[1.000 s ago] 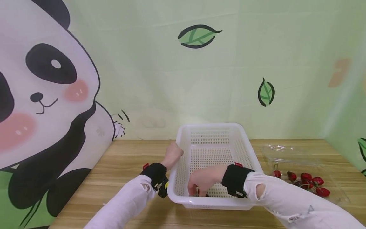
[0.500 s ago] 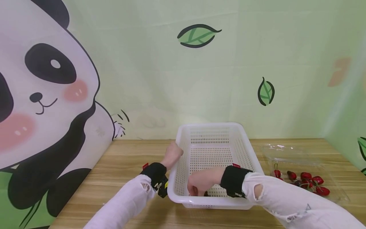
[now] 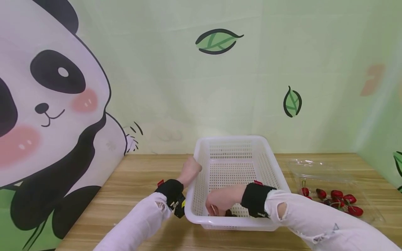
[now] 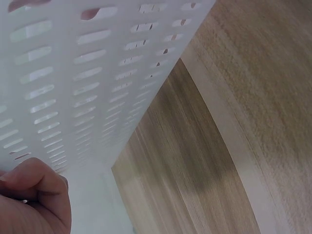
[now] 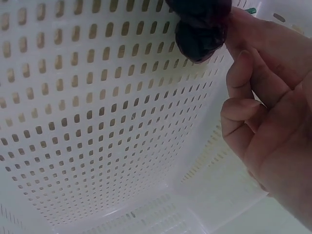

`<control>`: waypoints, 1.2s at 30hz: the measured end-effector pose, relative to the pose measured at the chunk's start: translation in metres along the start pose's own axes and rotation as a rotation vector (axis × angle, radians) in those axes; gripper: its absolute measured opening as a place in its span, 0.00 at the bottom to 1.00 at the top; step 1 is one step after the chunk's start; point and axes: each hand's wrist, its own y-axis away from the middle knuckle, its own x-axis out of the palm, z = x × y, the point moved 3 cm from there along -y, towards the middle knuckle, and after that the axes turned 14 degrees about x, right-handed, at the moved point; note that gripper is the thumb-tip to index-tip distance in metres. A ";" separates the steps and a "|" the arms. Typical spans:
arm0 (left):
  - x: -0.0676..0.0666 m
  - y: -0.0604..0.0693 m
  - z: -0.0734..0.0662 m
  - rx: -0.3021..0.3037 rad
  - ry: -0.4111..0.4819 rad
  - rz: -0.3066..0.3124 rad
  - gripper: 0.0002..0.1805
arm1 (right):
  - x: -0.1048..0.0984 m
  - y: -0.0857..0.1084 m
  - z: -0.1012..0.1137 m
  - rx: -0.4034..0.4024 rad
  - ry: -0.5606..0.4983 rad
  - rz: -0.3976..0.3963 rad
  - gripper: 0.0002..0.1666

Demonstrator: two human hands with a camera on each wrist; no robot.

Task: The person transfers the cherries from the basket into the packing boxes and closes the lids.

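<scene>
My left hand (image 3: 190, 170) grips the left rim of a white perforated plastic basket (image 3: 201, 219); its curled fingers (image 4: 41, 178) show against the wall in the left wrist view. Inside the basket, by the near wall, my right hand (image 3: 221, 200) reaches down with bent fingers. The right wrist view has dark red cherries (image 5: 200, 41) at the fingertips, and the forefinger and thumb seem to pinch one; the exact contact is partly hidden. A bit of green stem (image 5: 251, 10) shows behind the fingers. In the head view, dark fruit (image 3: 230, 213) lies just right of that hand.
A clear plastic clamshell box (image 3: 320, 169) stands open to the right, holding several red cherries (image 3: 355, 211) with stems. Wooden tabletop (image 3: 141, 174) surrounds the basket. A pale green backdrop (image 3: 176, 87) with a printed panda rises behind.
My right hand has shifted slightly left and turned near the basket floor. More of the dark fruit shows beside it now. My left hand and the basket stay put.
</scene>
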 end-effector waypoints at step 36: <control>0.002 0.001 -0.001 -0.022 0.011 -0.002 0.17 | -0.033 0.034 -0.022 0.060 -0.185 -0.140 0.08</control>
